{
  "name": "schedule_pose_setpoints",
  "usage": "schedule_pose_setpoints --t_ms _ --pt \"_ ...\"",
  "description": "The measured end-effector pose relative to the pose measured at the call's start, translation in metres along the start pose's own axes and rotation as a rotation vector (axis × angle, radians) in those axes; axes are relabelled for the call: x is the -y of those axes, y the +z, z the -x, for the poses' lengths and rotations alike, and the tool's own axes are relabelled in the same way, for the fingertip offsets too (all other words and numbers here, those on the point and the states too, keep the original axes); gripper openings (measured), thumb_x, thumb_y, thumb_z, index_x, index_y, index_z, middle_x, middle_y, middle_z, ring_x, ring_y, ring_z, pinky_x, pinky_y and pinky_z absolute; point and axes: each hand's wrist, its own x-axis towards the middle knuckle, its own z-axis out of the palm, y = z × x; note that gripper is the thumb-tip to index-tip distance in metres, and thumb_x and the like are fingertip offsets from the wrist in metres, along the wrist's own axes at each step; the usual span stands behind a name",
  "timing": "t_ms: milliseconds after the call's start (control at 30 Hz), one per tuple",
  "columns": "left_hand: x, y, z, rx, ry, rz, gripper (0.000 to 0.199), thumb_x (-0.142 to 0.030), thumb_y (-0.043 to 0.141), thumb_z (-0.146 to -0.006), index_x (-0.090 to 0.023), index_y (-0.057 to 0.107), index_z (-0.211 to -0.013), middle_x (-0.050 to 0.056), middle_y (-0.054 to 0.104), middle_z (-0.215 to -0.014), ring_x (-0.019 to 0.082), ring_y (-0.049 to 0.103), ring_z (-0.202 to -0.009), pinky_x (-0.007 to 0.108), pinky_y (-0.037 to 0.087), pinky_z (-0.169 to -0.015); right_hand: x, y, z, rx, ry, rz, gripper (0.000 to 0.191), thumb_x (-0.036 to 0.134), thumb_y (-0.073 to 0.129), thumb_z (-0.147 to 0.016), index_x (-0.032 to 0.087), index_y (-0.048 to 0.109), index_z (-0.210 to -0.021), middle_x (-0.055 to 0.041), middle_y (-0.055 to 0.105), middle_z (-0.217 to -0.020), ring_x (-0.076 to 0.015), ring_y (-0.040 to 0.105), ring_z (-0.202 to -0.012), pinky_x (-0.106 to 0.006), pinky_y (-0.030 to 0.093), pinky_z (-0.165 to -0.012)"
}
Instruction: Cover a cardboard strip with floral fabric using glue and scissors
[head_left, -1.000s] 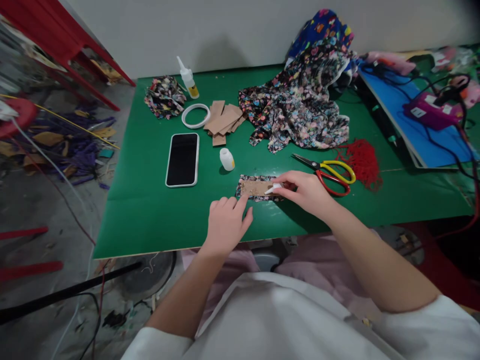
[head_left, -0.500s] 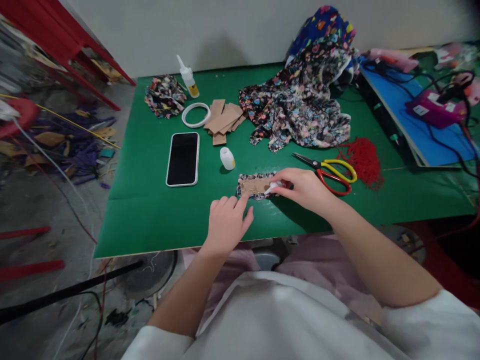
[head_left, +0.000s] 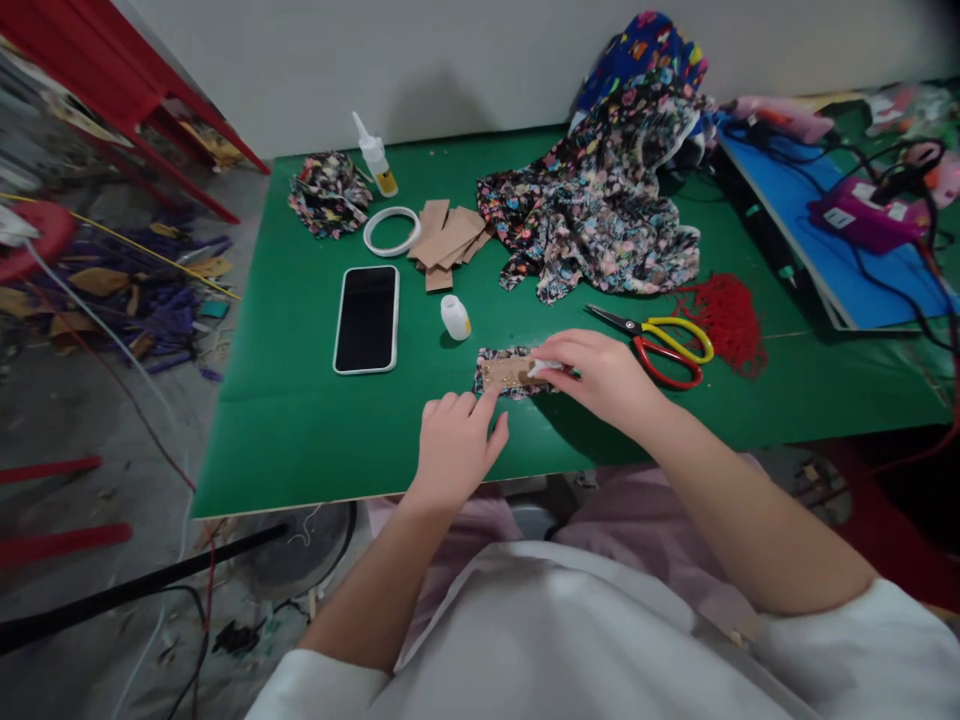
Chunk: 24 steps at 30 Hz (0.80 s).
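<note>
Pinching a small white nozzle piece (head_left: 541,370) at a cardboard strip (head_left: 510,374) on a green table (head_left: 300,430).

The person's right hand (head_left: 596,378) grips it between thumb and fingers over the strip's right part; whether the tip touches, one cannot tell. The left hand (head_left: 454,435) is loosely open, grasping nothing, its index finger at the strip's near edge. Beneath the strip lies floral fabric (head_left: 493,354); a white bottle (head_left: 455,318) stands just beyond, and scissors (head_left: 667,345) lie near the right hand.

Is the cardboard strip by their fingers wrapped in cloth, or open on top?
Open on top: the cardboard strip shows brown, with flowery cloth along its edges; the right hand hides one end.
</note>
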Motion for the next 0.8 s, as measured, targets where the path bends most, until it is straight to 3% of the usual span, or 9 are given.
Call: schedule_pose_setpoints --t_ms 233,500,800 --pt "0.0 0.001 0.001 -0.008 -0.008 0.015 0.035 -0.034 0.037 -0.088 -0.021 0.053 -0.115 0.005 0.056 -0.074 0.022 0.047 -0.076 0.035 0.026 -0.065 0.0 -0.001 0.006 0.05 -0.04 0.059 0.02 0.02 0.052 -0.081 0.02 0.064 -0.097 -0.0072 0.064 -0.099 -0.0186 0.058 -0.089 -0.034 0.047 -0.079" --pt "0.0 0.0 0.001 -0.005 -0.011 0.007 0.034 -0.034 0.036 -0.088 -0.022 0.052 -0.116 0.005 0.056 -0.075 0.021 0.047 -0.076 0.035 0.026 -0.065 0.005 0.004 0.005 0.017 -0.039 0.053 0.021 0.02 0.052 -0.081 0.02 0.063 -0.099 -0.0074 0.064 -0.098 -0.0184 0.057 -0.091 -0.034 0.047 -0.08" --pt "0.0 0.001 0.001 -0.013 -0.013 0.015 0.033 -0.033 0.036 -0.088 -0.021 0.053 -0.114 0.006 0.057 -0.074 0.021 0.047 -0.076 0.035 0.026 -0.064 -0.014 -0.021 0.021 -0.089 0.133 0.022 0.019 0.027 0.054 -0.08 0.021 0.065 -0.095 -0.0062 0.066 -0.094 -0.0186 0.061 -0.089 -0.034 0.05 -0.078"
